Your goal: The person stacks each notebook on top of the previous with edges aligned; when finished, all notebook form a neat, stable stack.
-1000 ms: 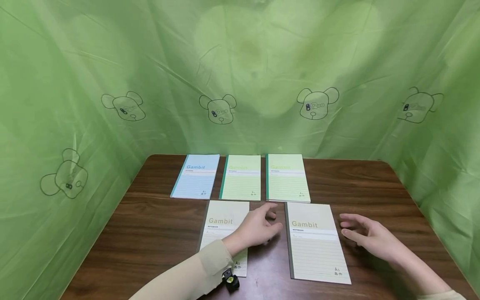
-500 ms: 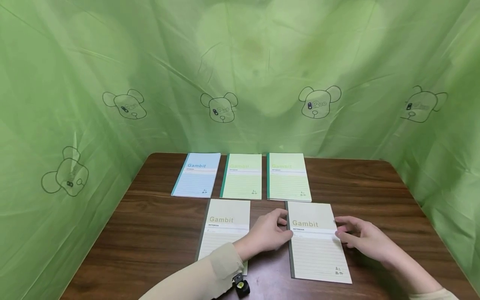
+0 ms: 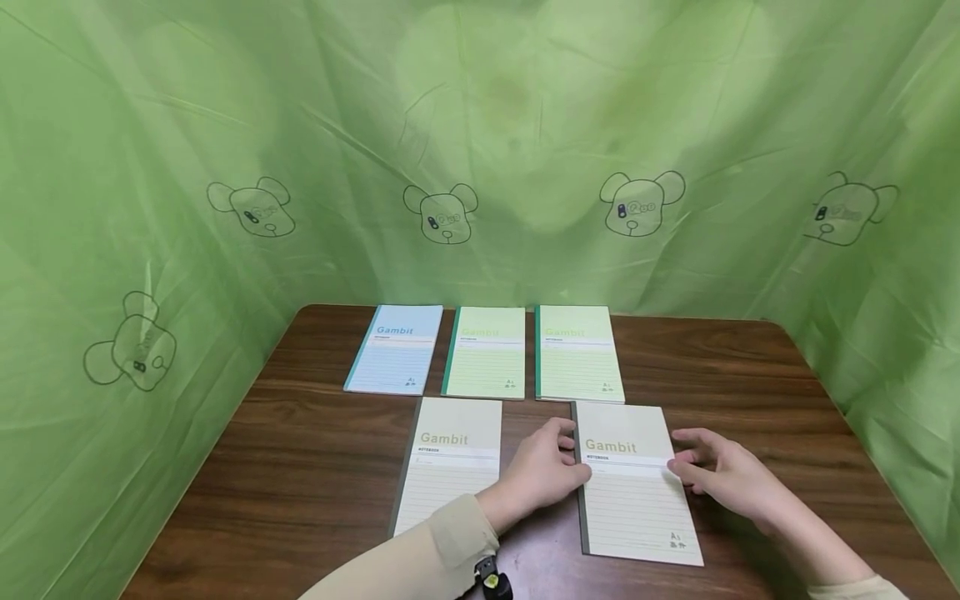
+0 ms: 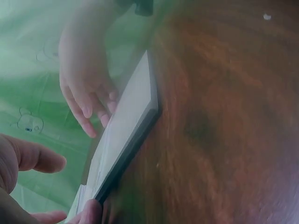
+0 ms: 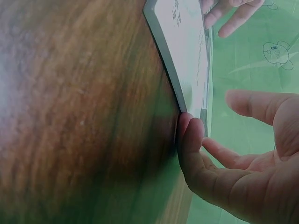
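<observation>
A cream Gambit notebook (image 3: 633, 508) with a dark grey spine lies flat at the front right of the table. On its left side my left hand (image 3: 542, 468) has its fingertips at the spine. My right hand (image 3: 731, 477) is at the opposite edge. In the left wrist view, fingertips (image 4: 92, 212) meet the notebook's spine while the thumb (image 4: 44, 157) stands away from the cover. The right wrist view has fingertips (image 5: 191, 128) against the notebook's edge, with the thumb (image 5: 250, 103) raised apart from it.
Left of my left hand lies a second cream notebook (image 3: 450, 492), partly covered by my sleeve. A blue notebook (image 3: 390, 362) and two green notebooks, one central (image 3: 486, 367) and one farther right (image 3: 577, 367), line the back of the wooden table (image 3: 285, 467). Green curtain (image 3: 525, 125) surrounds it.
My left hand has moved right, from between the two cream notebooks to the right one's spine. My right hand has come left to its other edge. The notebooks have not visibly moved.
</observation>
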Available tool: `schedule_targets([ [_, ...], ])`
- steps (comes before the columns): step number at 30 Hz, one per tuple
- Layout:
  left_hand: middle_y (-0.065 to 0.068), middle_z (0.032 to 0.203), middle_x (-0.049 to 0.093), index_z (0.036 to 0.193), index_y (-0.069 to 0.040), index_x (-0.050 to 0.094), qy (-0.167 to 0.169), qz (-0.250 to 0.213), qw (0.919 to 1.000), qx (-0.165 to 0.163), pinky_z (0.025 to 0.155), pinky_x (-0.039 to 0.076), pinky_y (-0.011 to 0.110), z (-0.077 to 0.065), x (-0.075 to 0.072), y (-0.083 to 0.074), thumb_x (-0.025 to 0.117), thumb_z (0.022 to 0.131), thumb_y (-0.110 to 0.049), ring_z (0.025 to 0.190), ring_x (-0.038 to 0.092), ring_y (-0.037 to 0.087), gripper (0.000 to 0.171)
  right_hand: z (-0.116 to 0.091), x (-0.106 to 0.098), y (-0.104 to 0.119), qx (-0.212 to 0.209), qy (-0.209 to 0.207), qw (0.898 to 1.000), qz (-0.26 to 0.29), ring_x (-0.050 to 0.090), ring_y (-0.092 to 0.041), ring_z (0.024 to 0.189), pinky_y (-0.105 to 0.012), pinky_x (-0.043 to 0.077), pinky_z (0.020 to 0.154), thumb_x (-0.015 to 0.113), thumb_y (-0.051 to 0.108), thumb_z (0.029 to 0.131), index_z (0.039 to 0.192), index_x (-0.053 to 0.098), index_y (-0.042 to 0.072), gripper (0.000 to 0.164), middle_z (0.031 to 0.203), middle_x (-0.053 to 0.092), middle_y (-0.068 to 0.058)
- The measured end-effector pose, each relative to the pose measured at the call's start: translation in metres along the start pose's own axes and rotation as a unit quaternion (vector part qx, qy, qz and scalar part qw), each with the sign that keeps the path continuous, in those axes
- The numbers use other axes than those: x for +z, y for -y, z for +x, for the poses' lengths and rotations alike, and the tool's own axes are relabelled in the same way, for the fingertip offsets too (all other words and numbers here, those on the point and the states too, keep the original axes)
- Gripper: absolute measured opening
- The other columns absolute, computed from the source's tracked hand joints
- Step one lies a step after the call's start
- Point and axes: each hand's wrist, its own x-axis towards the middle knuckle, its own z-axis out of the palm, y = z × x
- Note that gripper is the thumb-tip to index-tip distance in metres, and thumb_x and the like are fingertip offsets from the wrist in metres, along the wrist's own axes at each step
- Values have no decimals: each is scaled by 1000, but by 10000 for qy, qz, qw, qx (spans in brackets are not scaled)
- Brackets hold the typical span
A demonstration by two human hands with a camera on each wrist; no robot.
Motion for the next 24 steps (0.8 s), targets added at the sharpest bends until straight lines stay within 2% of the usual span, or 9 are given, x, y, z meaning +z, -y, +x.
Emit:
schedule_targets([
  [4,10,123,71,149,0,57,-105,-141,9998,20,80,58,25,0,3,0,83,83,-3,92,72,9,71,1,0,-4,30,-10,10000,-21,72,-22,91,-32,61,75,76,24,106,156,45,-9,68,123,73,-17],
  [9,6,122,70,153,-4,50,-332,-203,9992,132,72,55,23,-1,8,1,84,80,4,79,67,1,81,-1,0,-6,-27,36,10000,5,69,-20,90,-31,58,73,78,21,103,153,52,-6,63,118,74,-13],
  [14,3,121,72,148,-14,50,-404,-320,9979,388,65,56,24,1,9,4,80,84,8,73,65,-1,74,-1,-1,-7,-175,143,9997,66,68,-22,99,-31,58,76,81,20,100,152,52,-2,64,122,69,-14],
  [19,7,129,70,149,-18,48,-391,-460,9966,562,59,57,25,5,7,5,77,88,10,70,67,1,73,1,-1,-11,-517,105,9982,300,69,-26,105,-31,59,78,80,12,100,146,51,-5,56,128,65,-20],
  [24,6,128,73,149,-20,51,-545,-421,9960,569,64,57,24,9,4,7,78,88,8,72,68,0,72,6,3,-13,-581,126,9963,623,71,-25,105,-33,61,78,78,8,101,147,46,-6,58,129,67,-23],
])
